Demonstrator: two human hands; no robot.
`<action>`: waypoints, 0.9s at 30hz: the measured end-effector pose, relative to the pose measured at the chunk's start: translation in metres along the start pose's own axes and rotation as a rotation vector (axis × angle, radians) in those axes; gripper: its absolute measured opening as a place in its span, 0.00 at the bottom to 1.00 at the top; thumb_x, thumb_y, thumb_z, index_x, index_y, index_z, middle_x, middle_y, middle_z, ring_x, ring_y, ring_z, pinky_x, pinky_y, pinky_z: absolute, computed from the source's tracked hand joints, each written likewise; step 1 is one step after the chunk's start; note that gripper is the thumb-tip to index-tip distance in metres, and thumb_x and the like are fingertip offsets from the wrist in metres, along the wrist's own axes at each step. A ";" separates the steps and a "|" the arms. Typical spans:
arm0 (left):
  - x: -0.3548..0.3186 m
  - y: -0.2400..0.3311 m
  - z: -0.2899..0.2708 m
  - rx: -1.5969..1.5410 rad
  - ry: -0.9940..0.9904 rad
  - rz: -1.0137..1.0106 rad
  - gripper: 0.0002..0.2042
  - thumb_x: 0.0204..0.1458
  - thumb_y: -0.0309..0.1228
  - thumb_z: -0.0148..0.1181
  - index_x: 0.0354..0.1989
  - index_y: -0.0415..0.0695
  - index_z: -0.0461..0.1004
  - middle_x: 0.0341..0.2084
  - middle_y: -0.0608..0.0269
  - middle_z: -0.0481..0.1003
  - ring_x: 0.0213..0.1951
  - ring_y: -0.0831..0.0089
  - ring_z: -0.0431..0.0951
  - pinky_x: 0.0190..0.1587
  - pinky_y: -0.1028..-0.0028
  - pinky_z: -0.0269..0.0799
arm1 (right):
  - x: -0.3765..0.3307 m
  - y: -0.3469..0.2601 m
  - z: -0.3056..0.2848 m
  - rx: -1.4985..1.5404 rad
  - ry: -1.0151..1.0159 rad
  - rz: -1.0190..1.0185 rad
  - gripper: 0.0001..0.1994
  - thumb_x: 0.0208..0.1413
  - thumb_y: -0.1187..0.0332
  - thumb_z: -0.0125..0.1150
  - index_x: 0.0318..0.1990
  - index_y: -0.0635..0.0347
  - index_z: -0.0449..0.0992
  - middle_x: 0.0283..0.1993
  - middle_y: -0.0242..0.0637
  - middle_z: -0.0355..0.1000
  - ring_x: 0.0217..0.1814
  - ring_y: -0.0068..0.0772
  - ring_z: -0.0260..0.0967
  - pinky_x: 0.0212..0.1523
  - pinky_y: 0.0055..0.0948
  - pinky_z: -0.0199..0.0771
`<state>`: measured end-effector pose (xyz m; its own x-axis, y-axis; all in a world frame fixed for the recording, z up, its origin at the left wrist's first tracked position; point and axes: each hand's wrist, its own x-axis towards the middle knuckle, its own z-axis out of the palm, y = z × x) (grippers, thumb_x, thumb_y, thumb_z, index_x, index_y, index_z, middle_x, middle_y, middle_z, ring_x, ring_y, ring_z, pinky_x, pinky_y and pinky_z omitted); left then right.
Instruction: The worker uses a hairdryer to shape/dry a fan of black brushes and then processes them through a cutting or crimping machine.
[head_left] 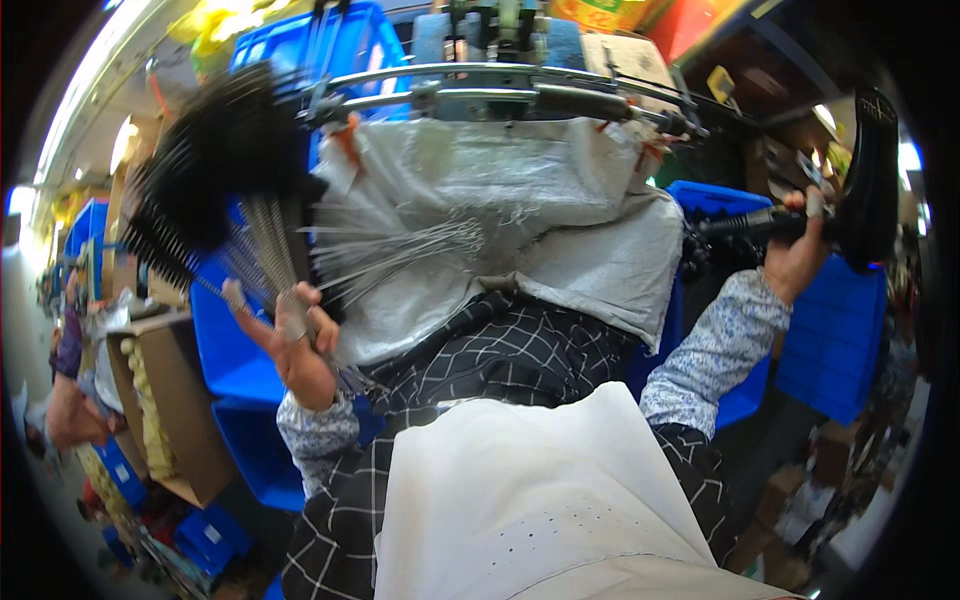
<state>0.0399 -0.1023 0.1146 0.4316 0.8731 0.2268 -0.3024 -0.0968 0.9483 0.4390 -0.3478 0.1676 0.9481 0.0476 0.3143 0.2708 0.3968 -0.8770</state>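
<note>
My left hand [305,350], its fingers partly taped, is closed round the base of a fanned bundle of thin grey stems [265,240]. Large black bristly ends [215,160] above them are smeared by motion. More thin wires [400,240] lie across a white woven sack [610,260] over my lap. On the far right, my right hand [797,250] is raised and closed round a dark, slim handle-like piece [745,225]. Beside it stands a long black rounded thing [868,180]; whether the two are joined, I cannot tell.
A metal machine frame with bars [470,95] spans the far side. Blue plastic bins stand at the far left [375,35], near left [250,455] and right [825,330]. An open carton [195,430] holds pale pieces. Another person's hand [80,415] shows at the left edge.
</note>
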 end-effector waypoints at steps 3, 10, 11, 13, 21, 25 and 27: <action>0.007 0.007 0.014 -0.075 0.029 0.024 0.30 0.51 0.38 0.43 0.59 0.51 0.35 0.26 0.60 0.59 0.10 0.85 0.51 0.10 0.86 0.48 | 0.039 0.025 -0.058 0.280 -0.140 0.140 0.18 0.42 0.74 0.55 0.43 0.70 0.64 0.38 0.42 0.65 0.39 0.34 0.64 0.44 0.29 0.66; 0.026 0.004 0.031 -0.427 0.130 -0.168 0.19 0.54 0.33 0.41 0.52 0.37 0.53 0.11 0.74 0.49 0.08 0.89 0.42 0.09 0.87 0.40 | 0.075 0.084 -0.103 0.379 0.099 0.166 0.19 0.45 0.77 0.51 0.48 0.69 0.60 0.48 0.43 0.60 0.51 0.44 0.58 0.54 0.37 0.57; 0.032 0.005 0.033 -0.547 0.094 -0.179 0.15 0.54 0.32 0.39 0.48 0.37 0.57 0.11 0.73 0.48 0.08 0.89 0.42 0.09 0.87 0.42 | 0.084 0.092 -0.113 0.404 0.183 0.192 0.18 0.45 0.78 0.51 0.47 0.68 0.61 0.45 0.42 0.61 0.48 0.44 0.59 0.52 0.38 0.61; 0.038 0.004 0.036 -0.695 0.084 -0.254 0.10 0.55 0.32 0.37 0.41 0.39 0.59 0.10 0.73 0.49 0.07 0.88 0.42 0.07 0.87 0.42 | 0.106 0.121 -0.139 0.447 0.356 0.177 0.15 0.43 0.82 0.51 0.42 0.69 0.63 0.41 0.41 0.62 0.42 0.45 0.63 0.45 0.40 0.68; 0.053 -0.034 0.051 -0.906 0.094 -0.345 0.09 0.55 0.34 0.36 0.34 0.41 0.57 0.16 0.69 0.53 0.12 0.85 0.50 0.14 0.84 0.53 | 0.139 0.281 -0.111 0.087 0.372 0.699 0.06 0.33 0.79 0.59 0.21 0.66 0.69 0.22 0.37 0.67 0.23 0.29 0.66 0.24 0.25 0.67; 0.065 -0.049 0.068 -0.934 0.092 -0.444 0.09 0.53 0.33 0.41 0.30 0.39 0.57 0.21 0.68 0.54 0.16 0.84 0.54 0.19 0.83 0.56 | 0.146 0.351 -0.084 -0.858 0.020 0.534 0.07 0.43 0.68 0.57 0.23 0.63 0.71 0.18 0.36 0.67 0.24 0.29 0.65 0.28 0.22 0.64; 0.070 -0.051 0.074 -0.895 0.146 -0.509 0.09 0.53 0.35 0.41 0.30 0.41 0.57 0.22 0.68 0.55 0.16 0.84 0.54 0.20 0.84 0.56 | 0.153 0.362 -0.077 -0.861 -0.029 0.497 0.08 0.43 0.67 0.57 0.23 0.63 0.71 0.18 0.36 0.67 0.24 0.29 0.65 0.28 0.23 0.64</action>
<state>0.1483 -0.0719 0.0986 0.5959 0.7663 -0.2400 -0.6590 0.6375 0.3992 0.6946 -0.2678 -0.1301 0.9853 0.0551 -0.1615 -0.1165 -0.4745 -0.8725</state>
